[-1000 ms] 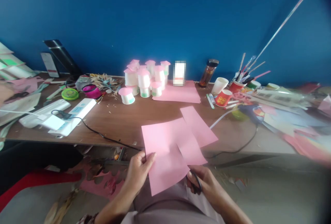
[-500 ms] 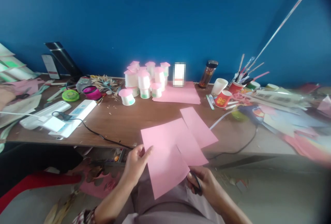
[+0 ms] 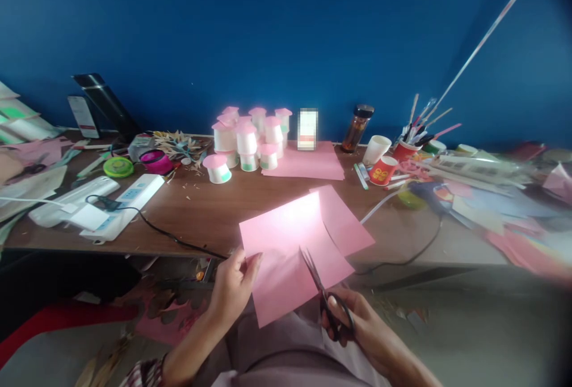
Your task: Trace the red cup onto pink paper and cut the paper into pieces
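My left hand (image 3: 235, 284) pinches the left edge of a pink paper sheet (image 3: 286, 250), holding it over my lap in front of the wooden desk (image 3: 214, 208). My right hand (image 3: 357, 321) is closed in the black handles of a pair of scissors (image 3: 322, 291). The blades point up and left, lying across the sheet's lower right part. Another pink sheet (image 3: 346, 220) lies on the desk just behind the one I hold.
Several white paper cups with pink tops (image 3: 248, 136) cluster at the back of the desk beside a pink paper stack (image 3: 308, 163). A white power strip (image 3: 120, 205) with black cable lies left. Red cups (image 3: 384, 169), brushes and craft clutter fill the right.
The scissors have come up from under the sheet and now lie over it, blades visible. The sheet has tilted slightly; my left hand keeps its grip on the edge.
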The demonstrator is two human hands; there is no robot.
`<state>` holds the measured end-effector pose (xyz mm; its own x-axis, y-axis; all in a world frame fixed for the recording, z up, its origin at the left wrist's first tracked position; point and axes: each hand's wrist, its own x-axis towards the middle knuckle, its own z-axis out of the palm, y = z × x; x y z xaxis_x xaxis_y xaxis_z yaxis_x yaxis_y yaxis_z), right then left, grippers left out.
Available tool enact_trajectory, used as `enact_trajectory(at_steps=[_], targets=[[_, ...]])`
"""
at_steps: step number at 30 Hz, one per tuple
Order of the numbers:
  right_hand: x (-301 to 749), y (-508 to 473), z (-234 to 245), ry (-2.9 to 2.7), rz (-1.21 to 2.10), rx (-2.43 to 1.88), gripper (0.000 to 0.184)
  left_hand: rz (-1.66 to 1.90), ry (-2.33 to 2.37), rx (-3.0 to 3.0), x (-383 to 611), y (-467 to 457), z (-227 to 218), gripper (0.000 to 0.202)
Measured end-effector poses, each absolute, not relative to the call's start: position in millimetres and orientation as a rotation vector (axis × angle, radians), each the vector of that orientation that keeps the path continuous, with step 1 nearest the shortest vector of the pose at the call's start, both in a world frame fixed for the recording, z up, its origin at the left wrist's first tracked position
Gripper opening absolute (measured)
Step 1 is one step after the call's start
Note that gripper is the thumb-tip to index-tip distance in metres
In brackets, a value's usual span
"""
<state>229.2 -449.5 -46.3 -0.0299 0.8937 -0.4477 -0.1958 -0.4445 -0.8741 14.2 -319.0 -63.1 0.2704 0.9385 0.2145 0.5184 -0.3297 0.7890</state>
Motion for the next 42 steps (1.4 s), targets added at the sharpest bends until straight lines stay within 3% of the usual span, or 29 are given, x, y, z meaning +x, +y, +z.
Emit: enact_trajectory(at_steps=[8,12,24,42], targets=[[239,-457,-18,-1.026,1.595,-1.559,0.037,0.971,1.308,1.830,10,-312,-53,0.028],[248,-445,-5,-1.036,1.607,-1.441,0.049,0.950,1.275,1.682,11,-309,-51,0.028],[257,-421,-42,-1.177,1.718,-1.451,0.048,0.946,1.259,1.509,10,-300,-65,0.036],[253,-418,-40,-1.218,1.721,-1.445,0.045,0.928,1.376,1.598,8,-294,-79,0.030]])
